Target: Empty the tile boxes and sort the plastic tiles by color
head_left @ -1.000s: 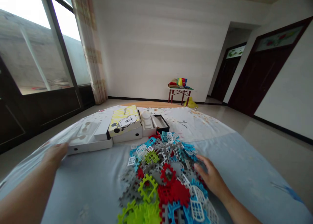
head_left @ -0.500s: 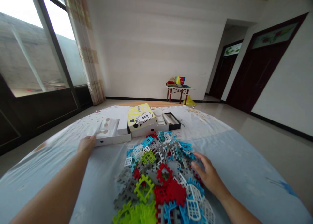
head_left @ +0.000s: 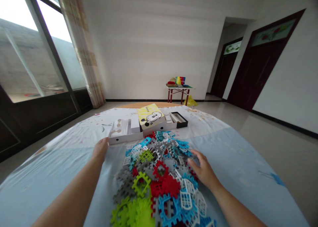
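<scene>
My left hand (head_left: 100, 149) is at the near left corner of a shallow white box (head_left: 125, 138), its fingers closed against the box's end. Inside that box lie a clear plastic insert and a smaller white box (head_left: 135, 123). My right hand (head_left: 201, 165) rests at the right edge of a heap of plastic pieces, thumb and fingers apart, holding nothing. The heap has grey, red (head_left: 171, 186), lime green (head_left: 141, 184), blue (head_left: 169, 209) and white lattice pieces (head_left: 185, 200).
A yellow box with a cartoon face (head_left: 152, 116) leans on other white trays behind the heap, beside a black-edged box (head_left: 179, 120). A patterned cloth covers the round table (head_left: 233, 160). A small table (head_left: 179, 87) stands by the far wall.
My left hand has moved right, and the white box with it; the boxes beside it have shifted right too. The view has turned slightly. My right hand stays beside the heap.
</scene>
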